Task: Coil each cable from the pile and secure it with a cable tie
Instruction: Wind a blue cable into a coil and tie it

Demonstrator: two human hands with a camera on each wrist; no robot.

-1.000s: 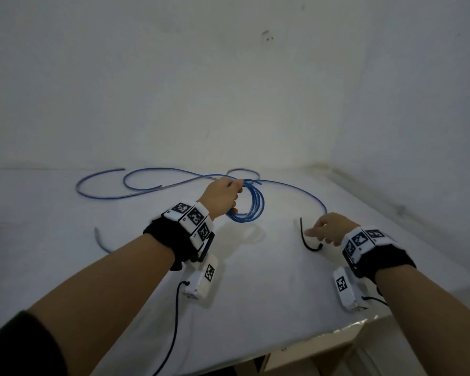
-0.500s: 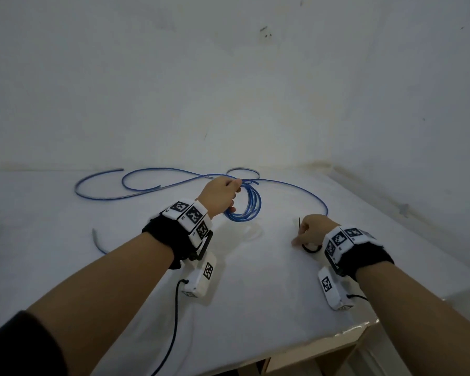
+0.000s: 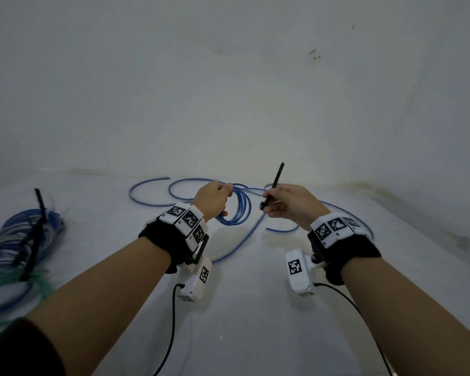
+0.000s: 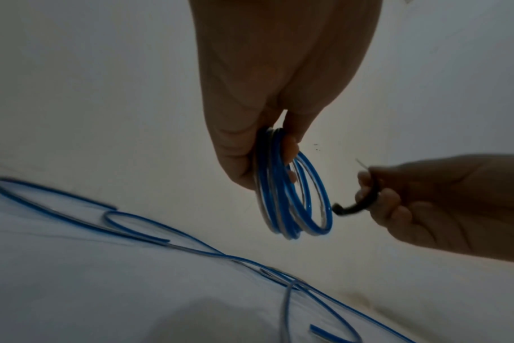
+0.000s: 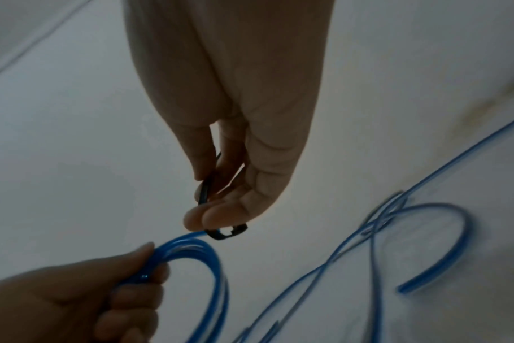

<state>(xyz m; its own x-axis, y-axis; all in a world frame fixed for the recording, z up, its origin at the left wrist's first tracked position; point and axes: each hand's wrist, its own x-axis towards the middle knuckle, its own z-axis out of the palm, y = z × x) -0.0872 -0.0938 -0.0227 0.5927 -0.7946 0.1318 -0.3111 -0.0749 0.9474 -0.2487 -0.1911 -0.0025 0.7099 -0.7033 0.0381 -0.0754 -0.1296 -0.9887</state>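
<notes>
My left hand (image 3: pixel 223 198) grips the top of a small coil of blue cable (image 3: pixel 236 213) and holds it above the white table (image 3: pixel 242 308); the coil (image 4: pixel 294 199) hangs below my fingers. Loose blue cable (image 3: pixel 152 202) trails from it across the table to the back and right. My right hand (image 3: pixel 272 203) pinches a black cable tie (image 3: pixel 276 180) just right of the coil, its tail pointing up. In the wrist views the tie's head (image 4: pixel 338 212) (image 5: pixel 231 233) sits a finger's width from the coil (image 5: pixel 197 250).
A bundle of coiled blue and green cables (image 3: pixel 19 248) with black ties (image 3: pixel 40 202) lies at the table's left. The wall stands close behind and to the right. The table's front edge is near my forearms.
My right hand picked the black tie up off the table and brought it up beside the coil. The view swung left, showing the coiled bundle. My left hand kept its hold on the coil.
</notes>
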